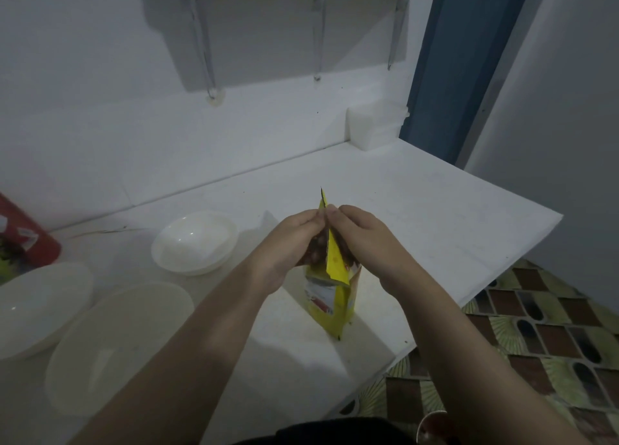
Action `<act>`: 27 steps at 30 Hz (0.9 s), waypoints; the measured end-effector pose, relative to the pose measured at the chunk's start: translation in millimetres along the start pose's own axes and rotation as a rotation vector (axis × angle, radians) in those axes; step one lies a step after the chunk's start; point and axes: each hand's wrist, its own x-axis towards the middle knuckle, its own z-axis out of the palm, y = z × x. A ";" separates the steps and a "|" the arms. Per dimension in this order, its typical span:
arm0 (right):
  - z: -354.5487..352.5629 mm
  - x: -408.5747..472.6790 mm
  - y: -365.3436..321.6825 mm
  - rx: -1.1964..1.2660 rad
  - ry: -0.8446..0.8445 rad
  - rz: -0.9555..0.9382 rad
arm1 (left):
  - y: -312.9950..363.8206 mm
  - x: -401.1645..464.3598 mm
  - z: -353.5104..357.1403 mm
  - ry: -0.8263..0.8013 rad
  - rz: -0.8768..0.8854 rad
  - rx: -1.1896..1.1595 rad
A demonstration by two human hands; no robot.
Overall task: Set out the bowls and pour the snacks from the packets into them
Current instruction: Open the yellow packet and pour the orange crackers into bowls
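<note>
From the head camera, a yellow snack packet [335, 287] stands upright on the white counter [435, 210], near its front edge and between the person's forearms; the left hand [288, 243] and the right hand [365, 237] meet at its top, each with fingers and thumb pinched on the upper seam, one on either side, as if to tear or pull it open; whether the seal has parted I cannot tell. Three white bowls are already out: one bowl [196, 242] just left of the hands, a wider near bowl [117, 344] at the front, and a far-left bowl [40, 307] beside it; a red packet [23, 240] lies at the left edge. The packet looks light, thin and crinkly, probably slick; it should crumple under a hard squeeze, so the flat seam at the top is the sensible hold for opening, and the lower body for tipping; the contents may spill suddenly if the seam gives at once.
</note>
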 end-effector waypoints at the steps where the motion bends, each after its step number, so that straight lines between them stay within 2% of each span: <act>1: 0.1 -0.4 0.3 -0.025 -0.006 -0.010 | -0.6 0.9 -0.4 -0.002 -0.002 0.004; 6: -3.2 -2.9 -0.5 -0.043 -0.038 -0.018 | -2.0 0.7 0.8 -0.028 0.020 0.037; 9: -4.0 -4.4 -3.1 -0.024 -0.012 -0.005 | -1.2 0.4 4.8 0.040 0.052 0.058; 19: -21.7 -7.5 -2.9 -0.178 0.119 0.018 | 2.8 -5.3 -9.0 0.234 0.229 0.166; 24: -35.7 -12.9 -10.3 -0.321 0.288 -0.052 | 20.9 -18.4 -30.3 0.403 0.350 0.454; 27: -33.8 -19.1 -22.9 -0.342 0.347 -0.176 | 29.2 -28.4 -26.1 0.432 0.399 0.533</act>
